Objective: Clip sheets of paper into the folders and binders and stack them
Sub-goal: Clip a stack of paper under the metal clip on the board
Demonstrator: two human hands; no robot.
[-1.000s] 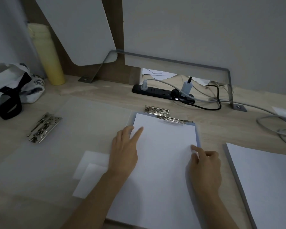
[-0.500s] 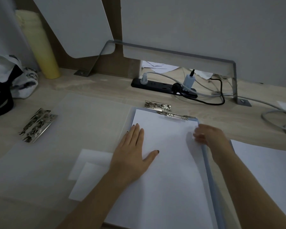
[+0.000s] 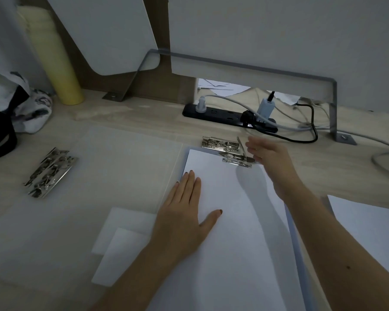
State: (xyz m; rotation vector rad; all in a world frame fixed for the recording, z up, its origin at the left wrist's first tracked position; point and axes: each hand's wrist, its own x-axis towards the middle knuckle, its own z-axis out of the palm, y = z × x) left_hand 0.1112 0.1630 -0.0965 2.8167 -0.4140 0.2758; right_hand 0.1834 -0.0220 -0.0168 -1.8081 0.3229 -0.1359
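The wooden desk point(image 3: 130, 118) carries everything. Left of the hands lies a large translucent folder cover point(image 3: 81, 198), flat, with a metal clip mechanism point(image 3: 51, 173) fixed near its far left part. Under both hands lies the white sheet of paper point(image 3: 238, 232), on a pale blue folder point(image 3: 293, 232) whose edge shows along the right side of the sheet. Right of the right forearm is a stack of white paper point(image 3: 373, 225), apart from the folder.

The left hand point(image 3: 184, 218) is released and flat, palm down, fingers together and thumb spread; it presses on the left part of the sheet, with the fingertips near the sheet's far left corner. Just left of its wrist two small white pieces of paper point(image 3: 121, 241) lie overlapped under the translucent cover.

The right hand point(image 3: 270, 160) is open, fingers stretched, at the far edge of the sheet. It is at the lever of the folder's metal clip point(image 3: 236, 159), and the lever stands up just left of the fingers. I cannot tell if the fingers really touch the lever, and the hand grasps nothing that I can see. A second clip part point(image 3: 219, 143) lies just beyond, touching the first one.

Beyond the right hand a black power strip point(image 3: 213, 115) with plugs and cables lies by the wall. Far left of the hands stand a yellow cylinder point(image 3: 54, 63) and a patterned bag point(image 3: 20, 104).
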